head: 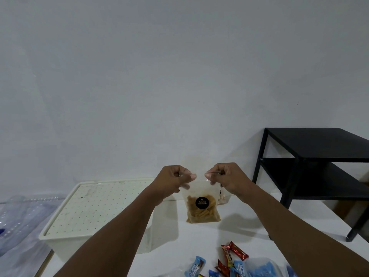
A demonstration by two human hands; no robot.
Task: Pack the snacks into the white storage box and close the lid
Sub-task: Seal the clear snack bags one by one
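Head cam, one view. We log both arms reaching fwd over a white table [199,236], hands up at mid-frame.

L hand [174,179]: fingers curled, thumb + forefinger pinching the top-left edge of a clear snack bag [203,212]. R hand [226,179]: same pinch on the top-right edge. Thumbs face each other w/ a small gap between. Both hands are closed on the bag.

Bag: see-through, lower half filled w/ brown stick-like snacks. Round black sticker [203,202] on the front, lettering too small for us to read. It hangs upright below the hands; we can't tell whether its bottom touches the table. It is outside the box, just right of it.

White storage box [65,246]: on the table's left part, under the L forearm. Lid [95,206] sits flat on top, dotted w/ rows of small holes.

Behind the bag, partly hidden: 2nd clear bag [223,197] w/ pale bits inside.

Near edge, bottom right: loose snacks on the table, i.e. red-wrapped bars [237,250], blue-wrapped packs [196,265], and a clear plastic pouch [261,265] w/ more blue inside. All well apart from the box.

Rest: black side table [315,144] w/ lower shelf at right, against a plain pale wall [159,76]. Crumpled clear plastic [22,216] at far left, beside the box.
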